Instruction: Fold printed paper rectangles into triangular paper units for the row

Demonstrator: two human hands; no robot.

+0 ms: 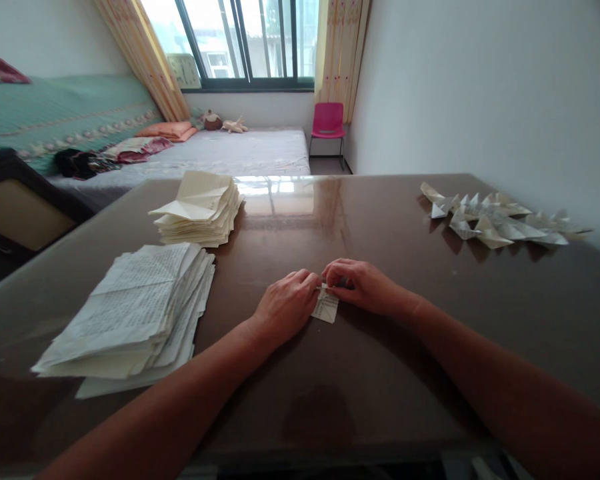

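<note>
Left hand (285, 308) and right hand (363, 285) are pinching small folded printed paper (326, 308) at frame centre, fingers clamped on it; pressing the crease flat against glossy brown table (380, 220) advisable.

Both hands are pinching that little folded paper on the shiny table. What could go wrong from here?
1. The folded paper is small and mostly hidden under the left hand and right hand, so a crease could easily land crooked.
2. The table looks glossy, so the paper might slide while being pressed.
3. The printed stack lies close to the left forearm and overhangs unevenly; a sweep of the arm could scatter it.
</note>
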